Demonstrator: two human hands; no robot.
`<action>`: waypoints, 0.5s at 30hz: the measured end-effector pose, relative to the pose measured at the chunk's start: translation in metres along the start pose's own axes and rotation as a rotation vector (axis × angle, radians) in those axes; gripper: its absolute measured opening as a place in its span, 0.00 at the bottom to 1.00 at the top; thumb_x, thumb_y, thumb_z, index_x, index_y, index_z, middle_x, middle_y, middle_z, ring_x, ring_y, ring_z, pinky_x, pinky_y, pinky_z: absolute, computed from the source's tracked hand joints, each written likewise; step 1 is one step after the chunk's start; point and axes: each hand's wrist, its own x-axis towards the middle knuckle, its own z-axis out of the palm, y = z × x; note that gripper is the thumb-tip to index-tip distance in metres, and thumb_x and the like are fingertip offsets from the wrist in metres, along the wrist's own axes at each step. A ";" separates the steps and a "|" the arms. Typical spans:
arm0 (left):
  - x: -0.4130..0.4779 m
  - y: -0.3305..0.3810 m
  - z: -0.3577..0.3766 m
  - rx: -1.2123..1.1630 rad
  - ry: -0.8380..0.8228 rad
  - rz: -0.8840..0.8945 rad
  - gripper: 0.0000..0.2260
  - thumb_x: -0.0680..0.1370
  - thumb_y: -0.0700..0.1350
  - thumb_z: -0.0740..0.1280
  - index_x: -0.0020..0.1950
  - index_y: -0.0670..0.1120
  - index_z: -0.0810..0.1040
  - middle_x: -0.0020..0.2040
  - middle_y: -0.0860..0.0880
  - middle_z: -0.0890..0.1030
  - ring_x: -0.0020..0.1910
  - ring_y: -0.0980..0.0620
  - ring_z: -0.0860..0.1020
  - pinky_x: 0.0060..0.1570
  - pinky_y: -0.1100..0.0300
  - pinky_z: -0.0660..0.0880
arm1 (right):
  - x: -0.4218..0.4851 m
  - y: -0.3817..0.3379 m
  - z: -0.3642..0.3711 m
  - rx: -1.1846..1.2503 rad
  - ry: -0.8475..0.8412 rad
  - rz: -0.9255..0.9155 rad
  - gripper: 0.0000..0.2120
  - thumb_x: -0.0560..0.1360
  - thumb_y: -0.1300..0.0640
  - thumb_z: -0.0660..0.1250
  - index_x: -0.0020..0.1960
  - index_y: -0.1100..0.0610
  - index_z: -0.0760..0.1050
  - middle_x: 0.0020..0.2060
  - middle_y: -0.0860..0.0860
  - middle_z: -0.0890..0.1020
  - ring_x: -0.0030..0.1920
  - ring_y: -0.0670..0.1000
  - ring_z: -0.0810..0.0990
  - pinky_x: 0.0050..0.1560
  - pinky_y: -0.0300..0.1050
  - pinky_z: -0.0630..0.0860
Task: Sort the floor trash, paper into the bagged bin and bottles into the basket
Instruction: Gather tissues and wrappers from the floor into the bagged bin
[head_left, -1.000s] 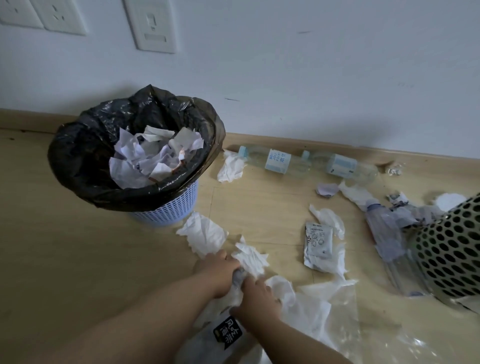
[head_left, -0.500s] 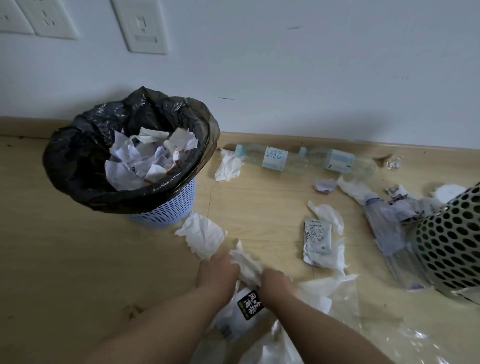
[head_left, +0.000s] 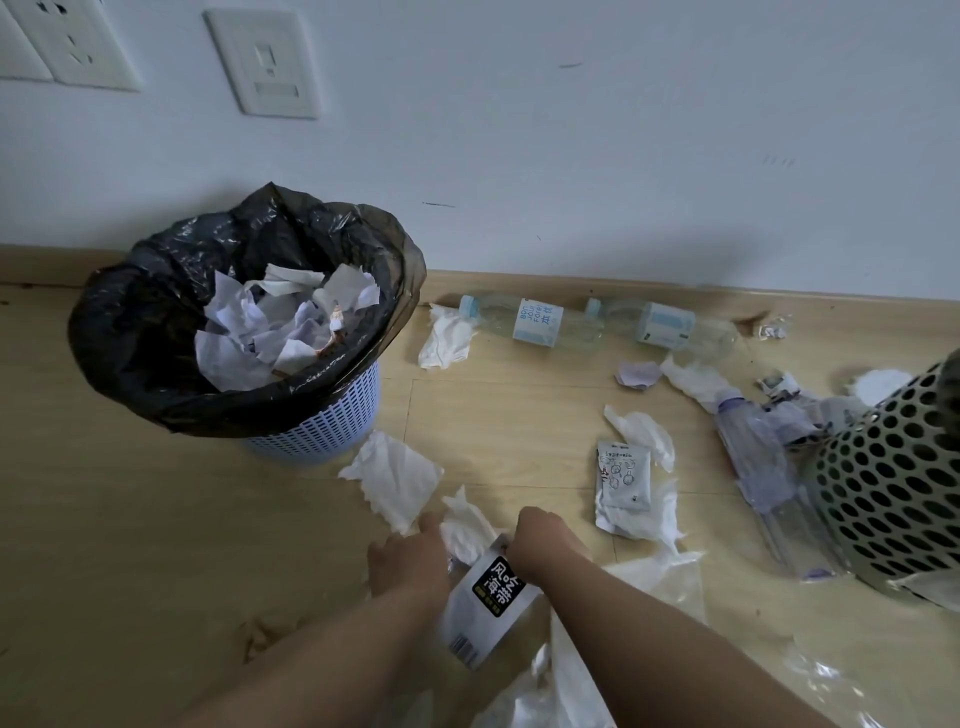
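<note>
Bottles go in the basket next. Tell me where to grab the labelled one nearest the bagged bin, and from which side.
Grip the bottle round its labelled middle, coming from above on the near side. It lies flat along the baseboard, cap toward the bin, a second bottle at its base, so its far side and ends are crowded.

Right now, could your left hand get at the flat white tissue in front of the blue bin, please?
Probably yes: the left hand sits right beside the flat white tissue, nothing lying between them; the right hand grips the black-labelled white packet.
</note>
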 end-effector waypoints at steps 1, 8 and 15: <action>0.001 -0.001 -0.001 0.001 -0.006 -0.025 0.16 0.79 0.42 0.56 0.67 0.46 0.61 0.63 0.45 0.74 0.64 0.46 0.70 0.59 0.54 0.64 | 0.002 0.000 -0.005 0.006 -0.003 -0.006 0.10 0.79 0.54 0.58 0.54 0.60 0.71 0.52 0.54 0.77 0.49 0.53 0.74 0.46 0.44 0.71; 0.005 -0.010 -0.005 0.129 -0.011 -0.040 0.12 0.79 0.47 0.61 0.62 0.52 0.72 0.63 0.51 0.74 0.64 0.50 0.70 0.59 0.58 0.65 | 0.010 0.004 -0.021 -0.002 0.020 -0.016 0.16 0.79 0.53 0.58 0.35 0.56 0.61 0.39 0.52 0.72 0.43 0.52 0.71 0.42 0.42 0.67; 0.022 0.009 -0.045 -0.036 -0.042 0.020 0.15 0.80 0.48 0.55 0.64 0.49 0.72 0.63 0.48 0.74 0.62 0.47 0.70 0.57 0.56 0.67 | 0.019 0.001 -0.028 0.108 0.102 0.033 0.10 0.80 0.55 0.55 0.43 0.60 0.66 0.38 0.50 0.70 0.45 0.53 0.72 0.41 0.43 0.67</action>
